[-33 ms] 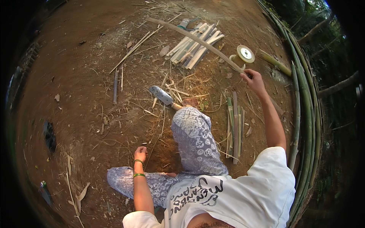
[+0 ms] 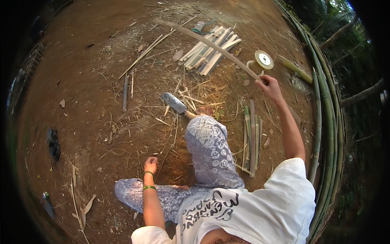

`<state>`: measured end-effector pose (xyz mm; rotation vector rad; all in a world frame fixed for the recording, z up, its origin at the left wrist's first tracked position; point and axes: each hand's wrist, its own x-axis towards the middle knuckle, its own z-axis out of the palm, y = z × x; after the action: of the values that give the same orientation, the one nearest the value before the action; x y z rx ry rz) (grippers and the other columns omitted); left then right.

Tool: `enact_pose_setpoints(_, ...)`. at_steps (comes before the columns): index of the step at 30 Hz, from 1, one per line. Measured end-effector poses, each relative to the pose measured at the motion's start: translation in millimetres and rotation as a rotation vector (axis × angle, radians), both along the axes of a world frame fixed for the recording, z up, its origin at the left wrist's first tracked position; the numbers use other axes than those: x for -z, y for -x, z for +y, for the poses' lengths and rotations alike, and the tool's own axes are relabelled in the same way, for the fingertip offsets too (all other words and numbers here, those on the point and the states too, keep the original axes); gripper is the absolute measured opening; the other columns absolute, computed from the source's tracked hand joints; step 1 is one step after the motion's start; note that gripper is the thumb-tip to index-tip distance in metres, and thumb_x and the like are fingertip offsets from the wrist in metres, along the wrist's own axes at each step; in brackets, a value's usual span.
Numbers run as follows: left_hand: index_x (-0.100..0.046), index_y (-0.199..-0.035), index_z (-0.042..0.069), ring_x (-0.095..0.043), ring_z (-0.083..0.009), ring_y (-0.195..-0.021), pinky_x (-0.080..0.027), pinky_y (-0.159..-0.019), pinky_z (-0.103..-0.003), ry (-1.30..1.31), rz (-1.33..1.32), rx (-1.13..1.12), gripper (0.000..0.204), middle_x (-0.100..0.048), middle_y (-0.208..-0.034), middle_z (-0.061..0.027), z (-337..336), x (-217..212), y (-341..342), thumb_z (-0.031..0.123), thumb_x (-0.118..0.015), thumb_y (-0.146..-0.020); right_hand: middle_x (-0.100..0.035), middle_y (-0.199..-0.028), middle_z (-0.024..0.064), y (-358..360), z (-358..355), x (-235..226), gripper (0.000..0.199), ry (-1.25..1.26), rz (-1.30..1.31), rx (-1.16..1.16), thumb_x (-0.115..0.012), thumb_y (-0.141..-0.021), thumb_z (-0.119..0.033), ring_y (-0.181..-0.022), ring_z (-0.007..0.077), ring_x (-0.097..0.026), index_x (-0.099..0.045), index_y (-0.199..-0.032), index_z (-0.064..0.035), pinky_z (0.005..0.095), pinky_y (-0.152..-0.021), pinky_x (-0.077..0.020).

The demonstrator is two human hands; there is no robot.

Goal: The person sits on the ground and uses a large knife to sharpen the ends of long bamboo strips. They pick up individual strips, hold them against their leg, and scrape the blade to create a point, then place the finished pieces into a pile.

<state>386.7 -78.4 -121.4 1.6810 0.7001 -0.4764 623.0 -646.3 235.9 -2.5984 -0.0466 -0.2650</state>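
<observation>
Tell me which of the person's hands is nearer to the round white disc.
Right. The right hand is just below the round white disc in the picture, gripping a long strip; the left hand is far from it, at lower left.

Long tan strip (image 2: 213, 44), slanting forward-left — perhaps bowed

The right forearm (image 2: 291, 130) points to 11 o'clock, the right hand (image 2: 268, 87) at 2, thumb and fingers pinched. The left forearm (image 2: 152, 207) points to 12, the left hand (image 2: 150, 164) low, toward 7, half-curled.
</observation>
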Motion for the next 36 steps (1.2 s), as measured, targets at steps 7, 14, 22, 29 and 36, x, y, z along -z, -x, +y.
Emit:
enact_pose_setpoints(7,-0.065,-0.110,0.000,-0.066,-0.0167,-0.070,-0.055,-0.065,-0.033,0.014,-0.092,-0.068,0.029,-0.069,-0.083,-0.0096,0.3,0.3,2.8,0.025,-0.065,-0.095,-0.063,-0.074,0.0028,-26.4,75.6,78.3,0.033,-0.145,0.233,0.041,-0.073,-0.089,-0.029,-0.065,0.0127,-0.054,-0.070,-0.105,-0.0006,0.0325,-0.059,-0.0435)
enact_pose_setpoints(14,-0.063,-0.113,-0.001,-0.067,-0.0181,-0.074,-0.055,-0.066,-0.033,0.010,-0.023,-0.210,0.030,-0.068,-0.087,-0.0113,1.5,12.2,38.7,0.024,-0.063,-0.096,-0.061,-0.078,0.0021,-96.5,97.9,169.6,0.032,-0.776,0.303,0.180,-0.054,-0.102,-0.024,-0.059,0.0095,-0.055,-0.054,-0.125,-0.0015,0.0266,-0.052,-0.0464)
enact_pose_setpoints(22,-0.059,-0.120,0.000,-0.066,-0.0176,-0.071,-0.054,-0.066,-0.032,-0.080,0.183,-0.302,0.033,-0.069,-0.089,-0.0117,-9.3,-24.9,68.3,0.025,-0.060,-0.098,-0.064,-0.076,0.0065,-239.1,85.7,260.0,0.031,-0.954,0.055,0.451,-0.044,-0.106,-0.028,-0.055,0.0109,-0.057,-0.053,-0.119,-0.0010,0.0270,-0.048,-0.0489)
enact_pose_setpoints(29,-0.061,-0.118,0.004,-0.063,-0.0145,-0.068,-0.050,-0.059,-0.029,-0.141,0.393,-0.358,0.030,-0.066,-0.082,-0.0049,-30.0,-50.6,66.6,0.027,-0.060,-0.099,-0.064,-0.079,0.0113,-366.6,62.3,285.1,0.030,-1.140,-0.070,0.548,-0.050,-0.104,-0.021,-0.059,0.0160,-0.062,-0.049,-0.123,0.0013,0.0309,-0.050,-0.0530)
enact_pose_setpoints(36,-0.061,-0.114,0.006,-0.063,-0.0149,-0.070,-0.051,-0.060,-0.029,-0.125,0.413,-0.315,0.026,-0.065,-0.082,-0.0053,-47.6,-41.8,79.7,0.026,-0.060,-0.099,-0.062,-0.084,0.0110,-423.8,24.9,334.7,0.025,-1.383,0.008,0.498,-0.051,-0.102,-0.015,-0.067,0.0180,-0.062,-0.052,-0.122,0.0015,0.0324,-0.056,-0.0569)
